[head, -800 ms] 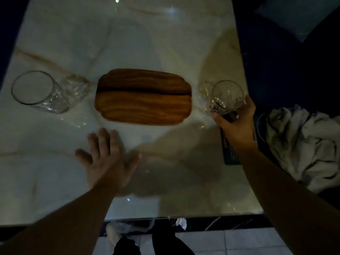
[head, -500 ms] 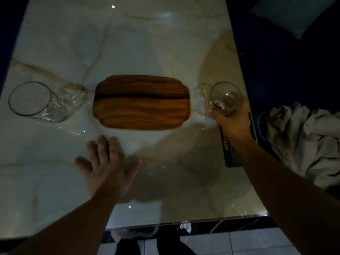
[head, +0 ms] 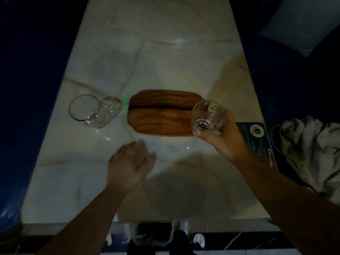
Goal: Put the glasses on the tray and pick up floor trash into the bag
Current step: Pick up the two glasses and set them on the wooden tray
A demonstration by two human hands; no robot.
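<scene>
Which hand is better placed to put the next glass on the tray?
Right. The right hand already holds a glass over the wooden tray; the left hand is empty.

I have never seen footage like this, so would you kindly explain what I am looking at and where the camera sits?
There is no machine: a person wears one camera on the head, looking down at their own bare hands over a marble table. A wooden tray lies in the middle, and one empty glass stands to its left. The right hand holds a second glass over the tray's right end. The left hand is open and empty. A crumpled cloth lies at the right.
</scene>
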